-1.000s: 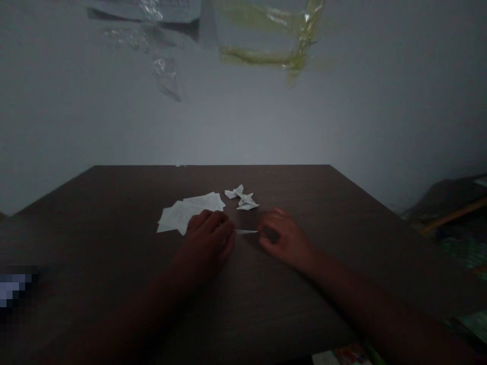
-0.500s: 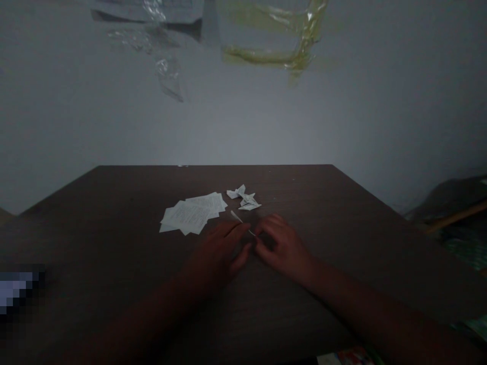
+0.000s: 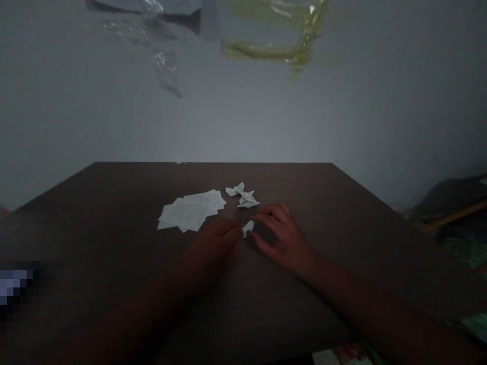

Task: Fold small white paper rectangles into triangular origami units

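Observation:
Between my hands is a small folded piece of white paper [image 3: 248,228], low over the dark table [image 3: 297,314]. My left hand [image 3: 218,241] has its fingers curled together at the paper's left edge, pinching it. To the right of the paper, my right hand [image 3: 283,238] has thumb and fingers spread apart, the fingertips close to the paper's upper right. Just beyond lie several folded paper shapes [image 3: 248,199] in a small cluster. Farther left, printed paper sheets [image 3: 190,212] lie in a loose, overlapping pile.
A pale wall [image 3: 251,116] rises behind the table, with yellow tape [image 3: 262,51] and clear tape [image 3: 166,71] stuck on it. At the left edge sits a pixelated object [image 3: 15,284]. Colourful printed items [image 3: 352,354] show below the near edge.
My right hand has opened from its grip on the paper. The paper, seen as a thin strip before, now shows a broader folded face. My left fingers have drawn together.

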The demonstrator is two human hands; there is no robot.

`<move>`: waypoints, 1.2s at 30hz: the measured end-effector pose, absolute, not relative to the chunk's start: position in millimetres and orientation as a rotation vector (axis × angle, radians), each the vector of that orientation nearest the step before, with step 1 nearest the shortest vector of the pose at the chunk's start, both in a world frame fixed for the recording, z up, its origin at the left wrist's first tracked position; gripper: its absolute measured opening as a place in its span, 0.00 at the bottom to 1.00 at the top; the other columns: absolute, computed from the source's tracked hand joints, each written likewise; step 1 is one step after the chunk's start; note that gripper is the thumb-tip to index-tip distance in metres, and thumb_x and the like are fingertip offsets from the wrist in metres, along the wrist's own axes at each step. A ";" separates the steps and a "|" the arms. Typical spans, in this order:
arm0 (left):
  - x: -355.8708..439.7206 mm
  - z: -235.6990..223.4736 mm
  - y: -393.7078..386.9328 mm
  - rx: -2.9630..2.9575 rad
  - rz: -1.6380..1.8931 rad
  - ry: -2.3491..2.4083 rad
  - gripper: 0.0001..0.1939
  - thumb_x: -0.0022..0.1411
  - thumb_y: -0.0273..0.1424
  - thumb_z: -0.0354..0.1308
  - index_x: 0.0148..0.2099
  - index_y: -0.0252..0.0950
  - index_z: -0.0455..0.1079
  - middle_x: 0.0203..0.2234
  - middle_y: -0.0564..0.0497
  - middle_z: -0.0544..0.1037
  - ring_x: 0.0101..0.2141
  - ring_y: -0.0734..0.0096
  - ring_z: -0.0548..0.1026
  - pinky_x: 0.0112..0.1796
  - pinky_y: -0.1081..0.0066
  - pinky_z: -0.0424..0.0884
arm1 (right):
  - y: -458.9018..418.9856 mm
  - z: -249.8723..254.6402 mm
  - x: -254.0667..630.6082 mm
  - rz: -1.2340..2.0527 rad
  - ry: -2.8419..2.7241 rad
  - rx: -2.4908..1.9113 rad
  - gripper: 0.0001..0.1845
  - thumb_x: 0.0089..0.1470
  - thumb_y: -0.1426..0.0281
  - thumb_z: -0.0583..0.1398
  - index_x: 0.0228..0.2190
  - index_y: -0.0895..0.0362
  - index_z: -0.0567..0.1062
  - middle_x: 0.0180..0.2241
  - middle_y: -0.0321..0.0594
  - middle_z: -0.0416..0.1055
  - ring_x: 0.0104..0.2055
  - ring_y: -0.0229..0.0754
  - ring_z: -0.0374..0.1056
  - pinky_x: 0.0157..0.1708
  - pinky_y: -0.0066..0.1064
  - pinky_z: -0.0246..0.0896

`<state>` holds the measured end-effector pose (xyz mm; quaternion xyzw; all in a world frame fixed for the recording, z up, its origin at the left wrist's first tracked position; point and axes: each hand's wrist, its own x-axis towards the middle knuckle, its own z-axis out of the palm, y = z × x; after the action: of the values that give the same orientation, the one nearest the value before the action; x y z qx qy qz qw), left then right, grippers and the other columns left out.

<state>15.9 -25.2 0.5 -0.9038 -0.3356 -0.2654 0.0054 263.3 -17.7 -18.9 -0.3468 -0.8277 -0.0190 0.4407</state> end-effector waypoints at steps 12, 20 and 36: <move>17.0 4.2 -26.7 -2.759 -0.874 -1.066 0.14 0.71 0.18 0.60 0.54 0.37 0.79 0.42 0.46 0.87 0.46 0.55 0.84 0.50 0.57 0.82 | -17.5 -18.9 265.7 -0.092 -2.190 -0.804 0.07 0.73 0.73 0.66 0.39 0.52 0.82 0.42 0.43 0.83 0.47 0.52 0.75 0.48 0.47 0.72; 25.7 14.2 -34.1 -2.689 -0.760 -1.067 0.09 0.67 0.18 0.62 0.39 0.37 0.77 0.35 0.48 0.83 0.41 0.55 0.80 0.45 0.56 0.79 | -27.1 -16.8 257.2 -0.126 -2.215 -0.735 0.12 0.75 0.74 0.63 0.35 0.52 0.79 0.37 0.40 0.82 0.42 0.49 0.73 0.44 0.45 0.68; 32.6 17.7 -39.6 -2.599 -0.690 -1.039 0.09 0.67 0.19 0.64 0.37 0.39 0.74 0.34 0.49 0.82 0.40 0.54 0.79 0.43 0.58 0.74 | -36.3 -10.6 253.1 -0.163 -2.202 -0.752 0.14 0.76 0.73 0.62 0.34 0.55 0.78 0.34 0.38 0.79 0.39 0.46 0.71 0.41 0.43 0.63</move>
<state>32.6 -39.6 17.7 -0.8940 -0.3575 -0.2372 0.1293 253.1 -36.3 -10.6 -0.2963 -0.8679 -0.0642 0.3935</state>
